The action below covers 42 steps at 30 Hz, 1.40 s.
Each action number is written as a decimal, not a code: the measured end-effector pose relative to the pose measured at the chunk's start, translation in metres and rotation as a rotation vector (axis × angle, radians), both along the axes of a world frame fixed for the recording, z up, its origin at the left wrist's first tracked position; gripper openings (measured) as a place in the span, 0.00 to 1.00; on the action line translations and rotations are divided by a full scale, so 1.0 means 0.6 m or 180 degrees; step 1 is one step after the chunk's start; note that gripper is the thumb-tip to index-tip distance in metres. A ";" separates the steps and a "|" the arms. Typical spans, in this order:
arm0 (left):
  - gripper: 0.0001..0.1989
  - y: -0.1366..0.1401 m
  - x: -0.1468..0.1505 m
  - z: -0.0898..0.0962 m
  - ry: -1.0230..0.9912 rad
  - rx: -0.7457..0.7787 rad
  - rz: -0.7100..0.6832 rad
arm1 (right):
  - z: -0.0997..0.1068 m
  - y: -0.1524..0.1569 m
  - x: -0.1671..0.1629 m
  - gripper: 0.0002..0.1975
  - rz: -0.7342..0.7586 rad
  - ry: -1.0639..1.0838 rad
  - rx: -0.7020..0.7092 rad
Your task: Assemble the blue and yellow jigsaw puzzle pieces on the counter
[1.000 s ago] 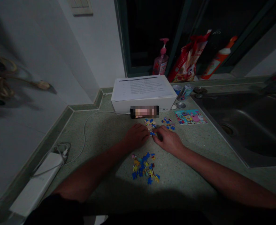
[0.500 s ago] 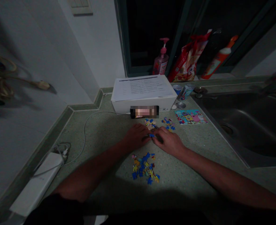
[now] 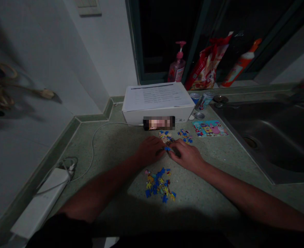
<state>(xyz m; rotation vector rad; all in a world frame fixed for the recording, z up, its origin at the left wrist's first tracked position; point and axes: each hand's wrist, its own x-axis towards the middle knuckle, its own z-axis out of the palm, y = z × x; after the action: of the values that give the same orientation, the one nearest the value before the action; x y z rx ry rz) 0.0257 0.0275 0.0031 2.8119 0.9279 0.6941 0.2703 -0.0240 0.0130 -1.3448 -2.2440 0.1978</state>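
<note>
My left hand and my right hand meet over the middle of the counter. Between their fingertips is a small blue jigsaw piece, pinched from both sides. Just beyond the fingers lies a cluster of jigsaw pieces, partly covered by the hands; whether the held piece touches it I cannot tell. Another small group of blue and yellow pieces lies to its right. Nearer my body a loose pile of jigsaw pieces spreads on the counter. A colourful cartoon picture card lies to the right.
A phone leans against a white box at the back, its cable running left. A white power strip lies at left. Cans stand beside a steel sink. On the sill are a pink pump bottle and a red bag.
Both hands stay almost in place, the fingers shifting only slightly around the blue piece. The piles, card and phone lie as before.
</note>
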 end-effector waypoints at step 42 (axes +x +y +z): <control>0.04 0.003 0.003 0.000 0.0235 -0.0116 0.0176 | 0.057 0.038 0.155 0.05 -0.0655 -0.1165 -0.0669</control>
<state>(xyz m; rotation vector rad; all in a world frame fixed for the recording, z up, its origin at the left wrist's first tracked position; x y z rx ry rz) 0.0274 0.0292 0.0034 2.8070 1.0231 0.5771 0.3634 -0.0010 0.0472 -1.8402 -2.4059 0.1246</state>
